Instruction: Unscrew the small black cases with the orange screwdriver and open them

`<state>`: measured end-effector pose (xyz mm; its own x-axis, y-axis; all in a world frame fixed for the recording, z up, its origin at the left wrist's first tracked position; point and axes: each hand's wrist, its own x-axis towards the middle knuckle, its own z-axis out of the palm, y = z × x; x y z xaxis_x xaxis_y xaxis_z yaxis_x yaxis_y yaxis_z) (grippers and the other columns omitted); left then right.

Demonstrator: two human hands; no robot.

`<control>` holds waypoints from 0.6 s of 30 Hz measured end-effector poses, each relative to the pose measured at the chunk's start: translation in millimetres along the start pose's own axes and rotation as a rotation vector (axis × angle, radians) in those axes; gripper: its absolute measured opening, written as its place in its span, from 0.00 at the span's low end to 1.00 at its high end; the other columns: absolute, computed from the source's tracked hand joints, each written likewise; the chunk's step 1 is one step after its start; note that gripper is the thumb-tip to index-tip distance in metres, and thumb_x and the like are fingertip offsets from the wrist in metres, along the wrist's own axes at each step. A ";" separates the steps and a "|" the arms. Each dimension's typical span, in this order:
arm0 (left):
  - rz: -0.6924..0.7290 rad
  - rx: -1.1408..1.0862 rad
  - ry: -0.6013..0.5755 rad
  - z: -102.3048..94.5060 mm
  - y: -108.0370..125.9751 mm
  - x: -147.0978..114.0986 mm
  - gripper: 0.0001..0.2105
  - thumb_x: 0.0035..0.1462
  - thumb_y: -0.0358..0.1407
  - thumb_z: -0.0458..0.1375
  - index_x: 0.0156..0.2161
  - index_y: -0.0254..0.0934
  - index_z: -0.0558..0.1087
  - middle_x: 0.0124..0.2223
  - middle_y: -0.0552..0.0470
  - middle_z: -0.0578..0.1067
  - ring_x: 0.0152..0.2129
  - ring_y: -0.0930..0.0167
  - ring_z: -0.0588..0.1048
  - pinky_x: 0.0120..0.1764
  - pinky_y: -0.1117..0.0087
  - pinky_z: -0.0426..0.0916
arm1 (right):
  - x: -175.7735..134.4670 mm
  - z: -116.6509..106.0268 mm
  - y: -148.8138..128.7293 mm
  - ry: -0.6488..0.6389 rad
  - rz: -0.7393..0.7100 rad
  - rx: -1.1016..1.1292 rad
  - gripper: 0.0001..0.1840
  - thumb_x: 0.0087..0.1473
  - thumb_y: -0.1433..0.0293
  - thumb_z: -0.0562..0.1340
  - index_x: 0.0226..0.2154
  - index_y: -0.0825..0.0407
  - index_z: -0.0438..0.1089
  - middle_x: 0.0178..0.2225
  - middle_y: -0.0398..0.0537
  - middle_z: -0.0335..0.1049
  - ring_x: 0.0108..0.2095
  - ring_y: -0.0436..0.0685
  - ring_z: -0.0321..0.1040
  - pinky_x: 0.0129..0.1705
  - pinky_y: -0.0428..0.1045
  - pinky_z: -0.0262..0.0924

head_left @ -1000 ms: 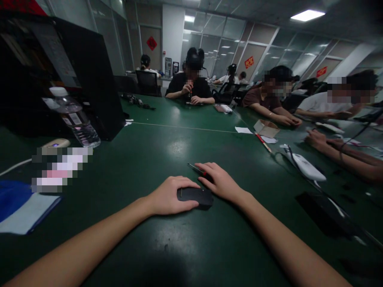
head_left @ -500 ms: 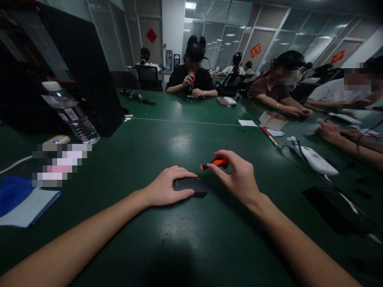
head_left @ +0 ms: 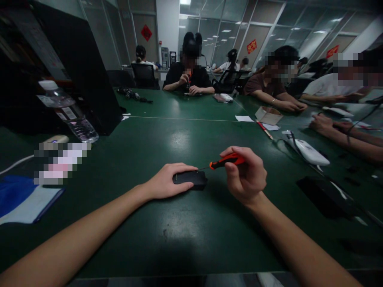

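A small black box-shaped block (head_left: 191,180) lies on the green table (head_left: 143,239). My left hand (head_left: 167,181) grips it from the left, thumb along the near side and fingers along the far side. An orange and black screwdriver (head_left: 224,161) is held in my right hand (head_left: 247,175), its handle between thumb and fingers. The thin shaft points left and down, with its tip at the far top edge of the block, near my left fingertips. Whether the tip sits in a screw is too small to tell. Short brass-coloured bits show on the block's top by my left hand.
A water bottle (head_left: 70,113) and a dark cabinet (head_left: 80,67) stand at left, beside a blue-and-white packet (head_left: 32,203). At right are a white power strip (head_left: 309,153), cables and an open box (head_left: 268,115). Other people sit around the table, one across from me (head_left: 190,73).
My right hand has shifted right and turned, its fingers now further round the screwdriver handle. The shaft lies flatter and more of it shows. My left hand stays on the block; the view tilts slightly.
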<state>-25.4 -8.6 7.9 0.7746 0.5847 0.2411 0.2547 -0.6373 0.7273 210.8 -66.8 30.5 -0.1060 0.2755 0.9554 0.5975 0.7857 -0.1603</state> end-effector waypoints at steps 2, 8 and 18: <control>0.009 -0.012 0.000 0.1 -0.1 0.3 0.22 0.61 0.41 0.63 0.59 0.40 0.73 0.54 0.45 0.78 0.48 0.61 0.77 0.52 0.61 0.68 | -1.6 0.1 0.8 0.017 0.004 0.007 0.23 0.64 0.71 0.60 0.61 0.46 0.63 0.39 0.48 0.74 0.36 0.56 0.75 0.35 0.53 0.74; 0.037 -0.028 0.005 0.4 -1.1 -0.1 0.22 0.61 0.40 0.63 0.59 0.40 0.74 0.54 0.45 0.78 0.49 0.61 0.77 0.52 0.62 0.68 | -4.4 -0.3 -0.3 0.049 0.021 -0.034 0.25 0.65 0.69 0.59 0.63 0.43 0.63 0.39 0.47 0.73 0.35 0.56 0.74 0.35 0.53 0.73; 0.040 -0.040 0.002 1.0 -1.8 -0.2 0.20 0.61 0.40 0.64 0.58 0.40 0.75 0.55 0.45 0.78 0.49 0.61 0.77 0.52 0.62 0.68 | 0.7 7.8 -3.8 -0.010 0.156 0.118 0.36 0.57 0.77 0.66 0.64 0.38 0.60 0.40 0.44 0.71 0.37 0.54 0.73 0.38 0.51 0.74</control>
<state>-25.4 -8.1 5.9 0.7825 0.5601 0.2719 0.2001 -0.6398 0.7421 202.2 -65.4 29.8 -0.0275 0.4041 0.9143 0.5104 0.7921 -0.3348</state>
